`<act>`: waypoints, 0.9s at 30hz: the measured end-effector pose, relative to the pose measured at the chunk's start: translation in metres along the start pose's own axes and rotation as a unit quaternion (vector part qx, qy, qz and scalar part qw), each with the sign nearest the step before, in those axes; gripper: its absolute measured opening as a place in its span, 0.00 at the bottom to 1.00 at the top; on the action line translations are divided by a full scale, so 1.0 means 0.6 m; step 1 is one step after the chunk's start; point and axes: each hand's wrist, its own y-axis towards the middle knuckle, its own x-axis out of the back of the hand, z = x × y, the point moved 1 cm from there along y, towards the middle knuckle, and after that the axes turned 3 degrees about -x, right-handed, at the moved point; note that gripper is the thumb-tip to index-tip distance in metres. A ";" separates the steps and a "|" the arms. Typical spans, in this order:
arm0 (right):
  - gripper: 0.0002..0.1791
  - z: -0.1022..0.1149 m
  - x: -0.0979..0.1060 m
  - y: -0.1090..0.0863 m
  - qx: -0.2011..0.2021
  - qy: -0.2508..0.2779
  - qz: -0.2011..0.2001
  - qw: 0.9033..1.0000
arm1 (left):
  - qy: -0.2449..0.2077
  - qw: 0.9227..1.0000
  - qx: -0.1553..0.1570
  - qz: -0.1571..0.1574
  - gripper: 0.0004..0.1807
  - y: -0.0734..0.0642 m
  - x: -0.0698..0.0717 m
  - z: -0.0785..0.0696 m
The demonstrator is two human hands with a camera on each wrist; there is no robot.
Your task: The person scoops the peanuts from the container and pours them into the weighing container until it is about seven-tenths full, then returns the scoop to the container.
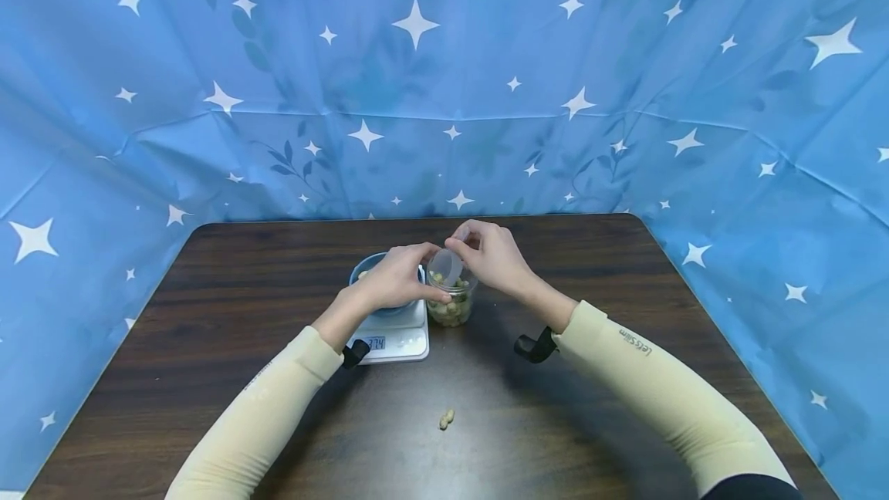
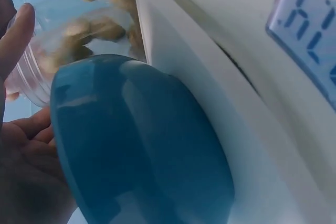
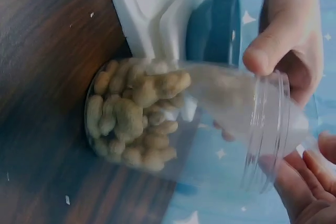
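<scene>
A clear plastic jar of unshelled peanuts stands upright on the table beside a kitchen scale. My left hand grips the jar at its mouth, thumb on the near side and fingers on the far side. My right hand pinches the handle of a translucent plastic scoop above the jar's rim. The scoop's bowl dips into the jar, and in the right wrist view a brownish shape shows through it. A blue bowl sits on the scale under my left hand and wrist, holding something pale.
The white scale has a lit number display on its front. One loose peanut lies on the dark wooden table toward the near side. A blue star-patterned cloth hangs behind the table.
</scene>
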 end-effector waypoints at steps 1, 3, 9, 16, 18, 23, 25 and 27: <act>0.09 -0.001 0.002 0.000 -0.007 0.012 0.001 1.000 | -0.001 1.000 0.000 -0.001 0.42 0.000 0.001 0.000; 0.09 -0.005 0.006 -0.001 -0.026 0.041 0.006 0.999 | -0.001 1.000 -0.002 -0.002 0.43 0.000 0.001 0.000; 0.12 -0.022 0.019 -0.005 -0.072 0.151 0.002 0.986 | -0.001 1.000 0.000 0.001 0.43 0.002 0.000 -0.001; 0.15 -0.041 0.023 -0.016 -0.089 0.253 -0.031 0.963 | -0.003 1.000 0.002 -0.001 0.43 0.002 0.000 -0.001; 0.15 -0.048 0.022 -0.021 -0.086 0.271 -0.042 0.958 | -0.001 1.000 0.001 0.000 0.43 0.001 0.000 -0.001; 0.16 -0.056 0.019 -0.032 -0.077 0.295 -0.062 0.950 | 0.007 1.000 0.009 0.000 0.44 -0.001 0.002 -0.003; 0.18 -0.058 0.018 -0.036 -0.078 0.303 -0.071 0.947 | 0.009 1.000 0.009 0.001 0.45 -0.001 0.002 -0.004; 0.19 -0.061 0.017 -0.039 -0.081 0.313 -0.079 0.943 | 0.010 1.000 0.008 0.003 0.46 -0.001 0.003 -0.005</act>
